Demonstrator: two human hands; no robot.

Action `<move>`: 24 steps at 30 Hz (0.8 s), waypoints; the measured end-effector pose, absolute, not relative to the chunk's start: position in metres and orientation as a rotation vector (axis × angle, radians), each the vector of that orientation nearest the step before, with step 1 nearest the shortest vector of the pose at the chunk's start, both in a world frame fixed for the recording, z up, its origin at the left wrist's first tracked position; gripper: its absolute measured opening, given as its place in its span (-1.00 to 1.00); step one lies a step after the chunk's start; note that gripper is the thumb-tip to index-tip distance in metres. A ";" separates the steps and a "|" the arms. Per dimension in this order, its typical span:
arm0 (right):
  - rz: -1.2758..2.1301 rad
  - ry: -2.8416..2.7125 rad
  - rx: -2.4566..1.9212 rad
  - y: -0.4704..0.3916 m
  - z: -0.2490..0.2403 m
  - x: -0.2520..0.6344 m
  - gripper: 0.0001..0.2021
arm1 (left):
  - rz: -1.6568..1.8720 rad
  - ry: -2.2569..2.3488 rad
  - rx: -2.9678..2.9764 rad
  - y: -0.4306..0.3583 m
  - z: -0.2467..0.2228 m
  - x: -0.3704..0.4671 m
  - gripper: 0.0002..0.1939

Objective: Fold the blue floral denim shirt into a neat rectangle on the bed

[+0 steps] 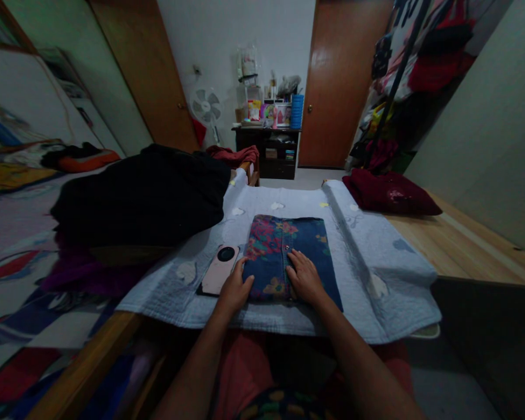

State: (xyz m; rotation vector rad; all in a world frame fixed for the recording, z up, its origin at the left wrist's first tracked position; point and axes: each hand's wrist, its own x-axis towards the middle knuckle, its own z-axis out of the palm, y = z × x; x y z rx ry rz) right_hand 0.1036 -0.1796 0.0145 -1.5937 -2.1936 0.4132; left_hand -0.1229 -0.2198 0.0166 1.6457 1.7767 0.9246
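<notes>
Both of your hands rest flat on a folded piece of denim [289,254] with a bright flower print, which lies in front of you on a pale quilted blanket [376,256]. Your left hand [235,287] presses the near left corner of the denim, fingers spread and gripping nothing. Your right hand [304,275] lies palm down near the middle of the cloth, just right of its button line, also open and flat. The denim sits square to you, its far edge pointing toward the room.

Just left of the denim, touching your left hand's side, lies a pink phone [219,273] face down, its round camera showing. The blanket is spread over a wooden worktop [464,239]. A heap of black cloth [144,195] sits on the blanket's left part, and a dark red cushion [389,192] lies at the far right. Farther back stand a small white fan [205,108], a dark cabinet [271,154] crowded with what seem to be bottles and boxes, though the light is too dim to be sure, and a brown door [341,81].
</notes>
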 end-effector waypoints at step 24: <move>0.423 -2.192 -1.600 -0.180 0.018 0.103 -0.49 | 0.291 2.279 1.901 -0.222 0.032 -0.119 -0.62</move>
